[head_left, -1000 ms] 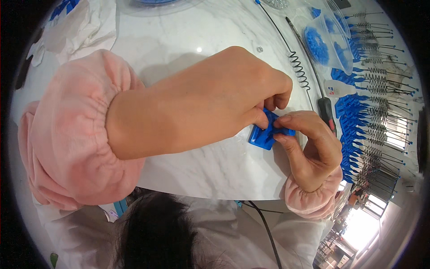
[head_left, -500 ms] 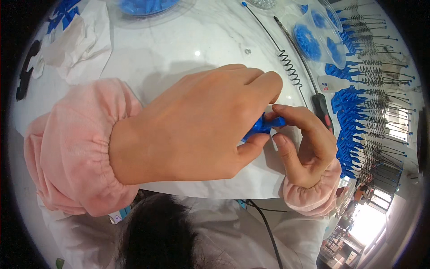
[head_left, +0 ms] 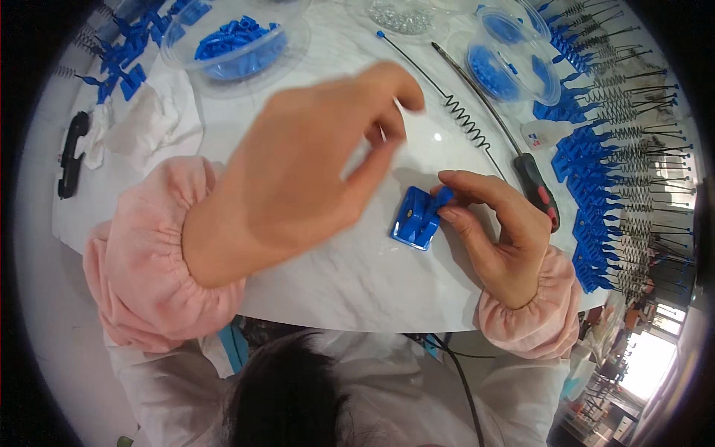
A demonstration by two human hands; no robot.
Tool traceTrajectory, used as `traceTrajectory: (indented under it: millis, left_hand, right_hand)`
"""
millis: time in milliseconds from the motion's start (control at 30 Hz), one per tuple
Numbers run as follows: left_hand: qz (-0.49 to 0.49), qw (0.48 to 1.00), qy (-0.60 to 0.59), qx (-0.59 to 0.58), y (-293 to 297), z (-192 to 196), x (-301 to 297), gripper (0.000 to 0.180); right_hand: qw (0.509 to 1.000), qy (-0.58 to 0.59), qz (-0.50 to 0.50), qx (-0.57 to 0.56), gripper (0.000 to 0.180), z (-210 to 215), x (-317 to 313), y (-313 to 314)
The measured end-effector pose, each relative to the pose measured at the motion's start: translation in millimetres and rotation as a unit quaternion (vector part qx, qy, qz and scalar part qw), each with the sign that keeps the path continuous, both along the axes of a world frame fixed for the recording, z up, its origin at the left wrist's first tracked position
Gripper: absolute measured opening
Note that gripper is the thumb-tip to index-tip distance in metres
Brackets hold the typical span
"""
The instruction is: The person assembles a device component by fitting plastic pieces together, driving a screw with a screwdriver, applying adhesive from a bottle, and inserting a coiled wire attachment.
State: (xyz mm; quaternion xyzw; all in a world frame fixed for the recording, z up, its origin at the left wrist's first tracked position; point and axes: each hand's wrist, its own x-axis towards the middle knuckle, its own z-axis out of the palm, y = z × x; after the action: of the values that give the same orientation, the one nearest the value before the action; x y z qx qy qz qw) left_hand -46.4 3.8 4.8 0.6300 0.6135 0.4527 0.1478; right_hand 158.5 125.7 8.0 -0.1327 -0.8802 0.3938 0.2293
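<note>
My right hand [head_left: 499, 231] rests on the white table [head_left: 357, 276] and pinches a small blue plastic part [head_left: 417, 216] by its upper right corner with thumb and forefinger. The part lies flat on the table. My left hand [head_left: 313, 171] hovers above the table to the left of the part, blurred, with thumb and fingertips drawn close together. Whether something small sits between those fingertips is unclear. Both wrists wear pink ruffled cuffs.
A screwdriver with a black and red handle [head_left: 536, 190] and a coiled wire spring [head_left: 465, 119] lie just beyond my right hand. Rows of blue parts with springs [head_left: 603, 194] line the right side. Clear tubs of blue pieces [head_left: 238, 41] [head_left: 514, 59] stand at the back, a white cloth [head_left: 153, 119] at left.
My left hand has let go of the blue part and risen up and to the left. The part, earlier covered by both hands, now lies exposed with only my right hand on it.
</note>
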Motion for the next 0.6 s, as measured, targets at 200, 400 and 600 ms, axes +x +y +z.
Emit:
traceTrajectory:
  millis: [200,400,600]
  left_hand:
    - [0.079,0.968,0.215,0.103,12,-8,-22,0.024]
    - [0.015,0.968,0.235,0.08,21,-17,-18,0.021]
    - [0.016,0.965,0.26,0.038,24,-17,-21,0.018]
  right_hand:
    - [1.0,0.011,-0.01,0.016,0.029,-8,-1,4]
    - [1.0,-0.003,-0.002,0.01,0.034,-3,-2,3]
    - [0.999,0.031,-0.017,0.031,0.029,-5,-4,4]
